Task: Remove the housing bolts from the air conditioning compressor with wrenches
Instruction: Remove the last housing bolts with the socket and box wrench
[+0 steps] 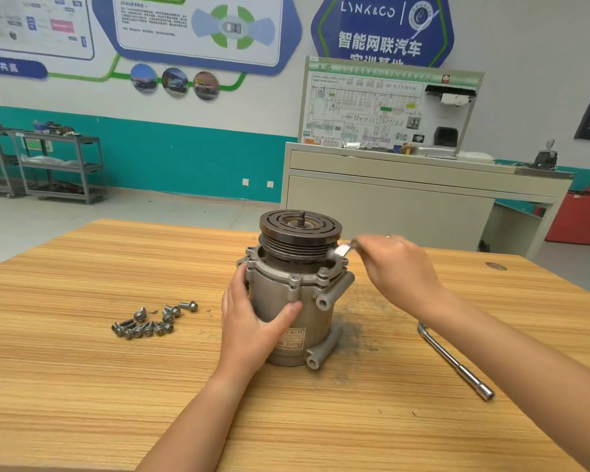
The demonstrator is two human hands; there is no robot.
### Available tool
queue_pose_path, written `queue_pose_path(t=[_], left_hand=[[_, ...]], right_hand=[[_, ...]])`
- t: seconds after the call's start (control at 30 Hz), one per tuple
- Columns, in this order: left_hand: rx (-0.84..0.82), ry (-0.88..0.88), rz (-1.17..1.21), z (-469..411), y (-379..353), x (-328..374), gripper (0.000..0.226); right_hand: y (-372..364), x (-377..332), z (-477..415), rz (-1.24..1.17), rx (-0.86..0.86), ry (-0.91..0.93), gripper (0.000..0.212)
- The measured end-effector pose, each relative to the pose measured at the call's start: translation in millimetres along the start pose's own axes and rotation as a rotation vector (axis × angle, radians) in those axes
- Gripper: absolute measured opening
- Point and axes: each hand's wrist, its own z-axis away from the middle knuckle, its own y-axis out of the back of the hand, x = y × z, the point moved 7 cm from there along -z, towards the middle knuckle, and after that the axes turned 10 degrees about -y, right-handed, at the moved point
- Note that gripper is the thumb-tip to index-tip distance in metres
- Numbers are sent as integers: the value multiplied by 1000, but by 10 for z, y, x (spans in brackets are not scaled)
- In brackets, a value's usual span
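Mid-bench, our left hand (252, 321) wraps the upright compressor (295, 301) to steady it; our right hand (394, 267) pinches a blurred wrench (344, 249) at the flange. Removed bolts (150, 321) lie leftward.

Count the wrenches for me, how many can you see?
2: a long socket wrench lies on the table by the right arm; a small wrench, blurred, is in the right hand at the compressor.
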Motion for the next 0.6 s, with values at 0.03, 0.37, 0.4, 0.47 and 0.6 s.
queue_pose_path(t=[0.03, 0.37, 0.4, 0.47, 0.6], left_hand=[[-1, 1, -2, -4, -3, -8, 104], [16, -14, 14, -7, -6, -7, 98], [15, -14, 16, -7, -8, -12, 96], [13, -22, 16, -12, -8, -16, 94], [13, -18, 1, 1, -4, -8, 100]], right_hand=[[52, 122, 25, -176, -4, -164, 12], [359, -144, 592, 265, -225, -102, 29], [350, -200, 602, 317, -259, -102, 31], [342, -262, 581, 382, -275, -82, 35], [449, -425, 540, 513, -341, -17, 33]])
